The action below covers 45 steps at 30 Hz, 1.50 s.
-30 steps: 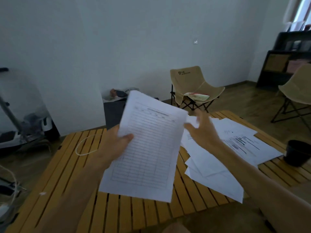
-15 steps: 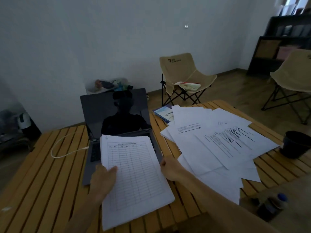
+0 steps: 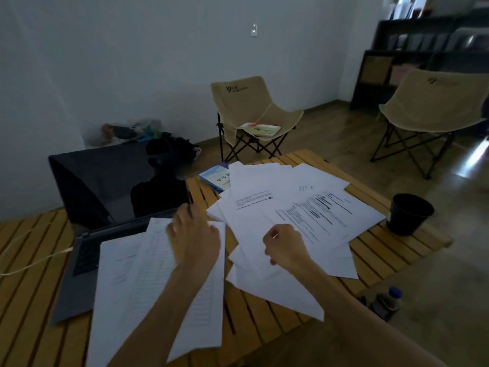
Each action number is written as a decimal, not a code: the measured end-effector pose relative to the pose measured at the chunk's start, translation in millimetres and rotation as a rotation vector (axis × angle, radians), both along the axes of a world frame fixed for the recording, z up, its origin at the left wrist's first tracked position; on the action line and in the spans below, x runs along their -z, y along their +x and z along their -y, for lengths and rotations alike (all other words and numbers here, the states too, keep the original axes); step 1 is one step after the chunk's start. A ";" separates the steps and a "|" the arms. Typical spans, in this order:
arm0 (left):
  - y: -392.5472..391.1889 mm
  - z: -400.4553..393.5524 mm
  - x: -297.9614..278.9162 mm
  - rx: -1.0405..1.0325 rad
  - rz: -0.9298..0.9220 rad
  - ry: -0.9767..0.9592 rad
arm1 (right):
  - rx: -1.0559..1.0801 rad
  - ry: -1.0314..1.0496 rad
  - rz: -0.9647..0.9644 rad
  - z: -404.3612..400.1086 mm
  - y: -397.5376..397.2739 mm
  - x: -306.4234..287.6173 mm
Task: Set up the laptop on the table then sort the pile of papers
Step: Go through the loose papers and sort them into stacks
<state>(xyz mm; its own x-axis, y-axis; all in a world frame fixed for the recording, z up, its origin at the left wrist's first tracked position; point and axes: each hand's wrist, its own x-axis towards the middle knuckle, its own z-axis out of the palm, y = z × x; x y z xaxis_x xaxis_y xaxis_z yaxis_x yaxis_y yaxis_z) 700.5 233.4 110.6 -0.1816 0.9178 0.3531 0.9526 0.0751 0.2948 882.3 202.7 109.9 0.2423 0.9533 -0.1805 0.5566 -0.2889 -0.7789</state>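
An open laptop with a dark screen stands on the left of the wooden slatted table. Two white sheets lie over its keyboard, the upper one a printed table. My left hand lies flat on that upper sheet with fingers spread. To the right a loose pile of printed papers fans across the table. My right hand sits on the near left part of the pile, fingers curled on the edge of a sheet.
A blue booklet peeks out behind the pile. A black cup stands at the table's right edge, a bottle below it. A white cable runs into the laptop's left side. Two folding chairs stand behind.
The table sheet went from raised in both hands down onto the laptop keyboard. My right hand left it and moved right onto the pile; my left hand now lies on top.
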 end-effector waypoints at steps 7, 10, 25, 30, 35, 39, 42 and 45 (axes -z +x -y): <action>58.6 -46.3 27.1 0.627 -0.224 -0.433 | -0.026 0.069 0.262 0.6 54.1 33.2; 15.7 -38.5 34.2 0.444 -0.141 -0.297 | -0.101 0.037 -0.008 -8.4 13.3 38.4; -131.3 -24.5 36.4 -0.271 0.438 -0.402 | -0.039 -0.078 -0.176 -32.2 -106.3 32.6; -142.8 5.5 19.3 -0.155 0.686 -0.134 | 0.012 0.020 -0.133 -31.7 -119.8 13.7; -177.8 43.8 23.8 -0.239 0.771 -0.014 | -0.043 0.127 0.017 -40.8 -153.2 16.5; -198.3 49.9 42.0 -0.282 0.733 -0.086 | -0.154 0.072 -0.007 -44.4 -166.2 44.4; -202.4 48.4 45.0 -0.258 0.711 -0.104 | -0.083 0.053 0.010 -34.5 -168.5 41.4; -203.5 47.4 52.8 -0.240 0.688 -0.115 | -0.048 0.066 -0.012 -27.5 -170.7 41.1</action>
